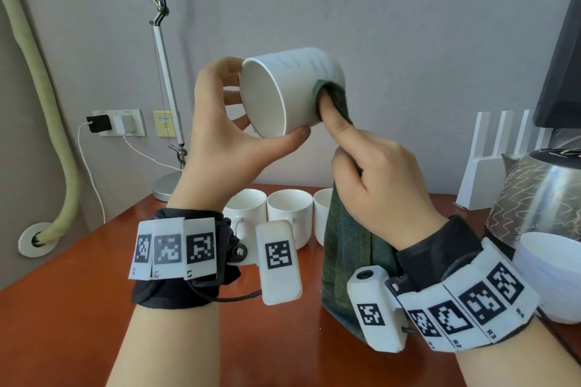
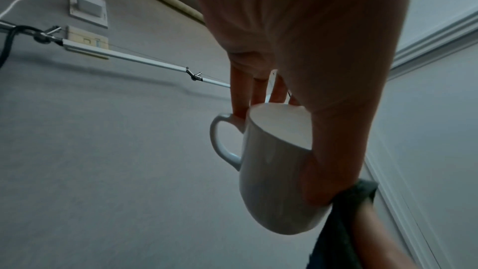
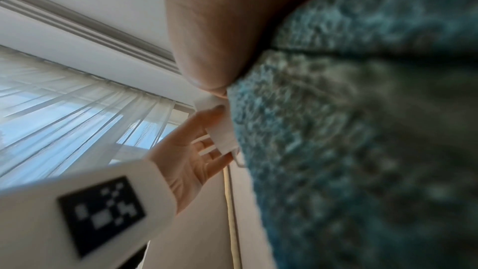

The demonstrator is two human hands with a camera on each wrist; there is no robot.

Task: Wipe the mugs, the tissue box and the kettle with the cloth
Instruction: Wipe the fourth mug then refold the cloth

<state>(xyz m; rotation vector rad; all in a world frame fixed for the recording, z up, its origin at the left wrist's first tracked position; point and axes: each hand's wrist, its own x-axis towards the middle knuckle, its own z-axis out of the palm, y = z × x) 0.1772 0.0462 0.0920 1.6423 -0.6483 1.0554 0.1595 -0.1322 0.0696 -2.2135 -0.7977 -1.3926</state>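
My left hand (image 1: 226, 132) grips a white mug (image 1: 289, 91) by its rim, thumb under and fingers over the mouth, holding it on its side in the air above the tabletop (image 1: 78, 264). My right hand (image 1: 377, 173) is closed on the green cloth (image 1: 349, 245), its forefinger pressing a fold of it against the mug's wall near the base; the rest of the cloth hangs down to the tabletop. Three more white mugs (image 1: 289, 214) stand in a row behind my wrists. The kettle (image 1: 534, 198) sits at the right, with what looks like a white bowl (image 1: 547, 273) just in front of it, though the edge cuts it off.
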